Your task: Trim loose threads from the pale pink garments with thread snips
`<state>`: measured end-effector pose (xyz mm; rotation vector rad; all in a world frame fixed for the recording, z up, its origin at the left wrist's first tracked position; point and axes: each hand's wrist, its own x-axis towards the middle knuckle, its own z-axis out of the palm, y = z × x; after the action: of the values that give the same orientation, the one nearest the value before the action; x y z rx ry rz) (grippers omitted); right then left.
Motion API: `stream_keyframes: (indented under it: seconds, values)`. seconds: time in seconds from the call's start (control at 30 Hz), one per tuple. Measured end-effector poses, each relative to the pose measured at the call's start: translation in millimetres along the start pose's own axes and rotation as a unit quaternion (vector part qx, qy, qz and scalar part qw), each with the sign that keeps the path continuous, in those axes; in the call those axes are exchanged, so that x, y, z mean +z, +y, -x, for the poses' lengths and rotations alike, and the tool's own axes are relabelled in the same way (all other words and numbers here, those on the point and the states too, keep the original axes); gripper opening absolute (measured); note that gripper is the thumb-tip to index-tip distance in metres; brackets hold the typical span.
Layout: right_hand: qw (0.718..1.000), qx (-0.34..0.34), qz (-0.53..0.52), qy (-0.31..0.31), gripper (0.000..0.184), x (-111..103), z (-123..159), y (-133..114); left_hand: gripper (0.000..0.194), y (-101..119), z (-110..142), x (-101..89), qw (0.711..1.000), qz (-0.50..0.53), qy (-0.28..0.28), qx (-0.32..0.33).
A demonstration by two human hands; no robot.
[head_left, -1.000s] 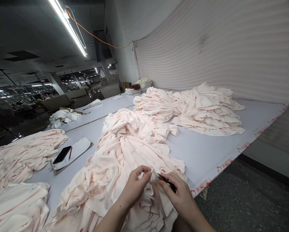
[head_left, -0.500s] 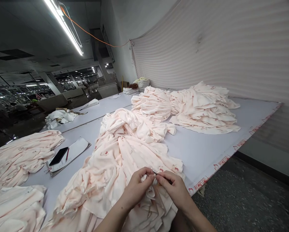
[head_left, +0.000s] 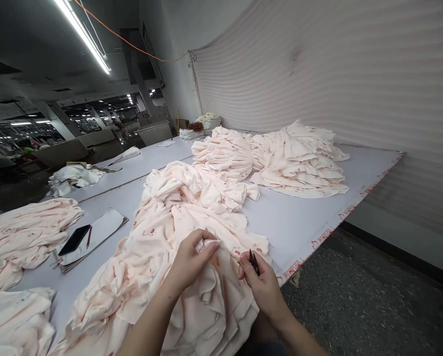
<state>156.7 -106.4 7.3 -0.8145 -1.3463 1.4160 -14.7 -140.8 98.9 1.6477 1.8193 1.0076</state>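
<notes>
From my remote seat I see the layered bundle of pale pink printed fabric (head_left: 206, 314) at six o'clock, hanging in loose folds below the left hand (head_left: 192, 259), whose thumb and fingers pinch its gathered top edge. The right hand (head_left: 262, 287), at five o'clock, curls round dark thread snips (head_left: 256, 267), tips upward and apart from the cloth. I judge the cloth soft, limp and light per layer but weighty stacked, hardly slippery or fragile; the gathered edge is the surest hold. Red lettering (head_left: 321, 240) on the table (head_left: 291, 222) edge at four o'clock is too blurred for me to read.
</notes>
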Motion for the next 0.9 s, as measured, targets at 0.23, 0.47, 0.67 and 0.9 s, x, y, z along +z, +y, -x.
stream_keyframes:
  seconds: [0.23,0.47,0.67,0.9]
  values:
    - [0.996,0.003,-0.034,0.08,0.022,0,-24,-8,0.019,-1,3,15.4,0.989,0.08,-0.12,-0.042]
    - [0.971,-0.094,0.213,-0.063,0.023,-16,-4,-14,0.021,-10,11,30.8,0.989,0.122,-0.045,-0.073]
    - [0.951,-0.111,0.287,-0.026,0.023,-7,4,-10,0.022,-10,13,37.4,0.992,0.112,-0.035,-0.053]
    - [0.958,-0.115,0.264,-0.01,0.02,-5,-1,-3,0.023,-11,15,43.4,0.99,0.114,-0.031,-0.07]
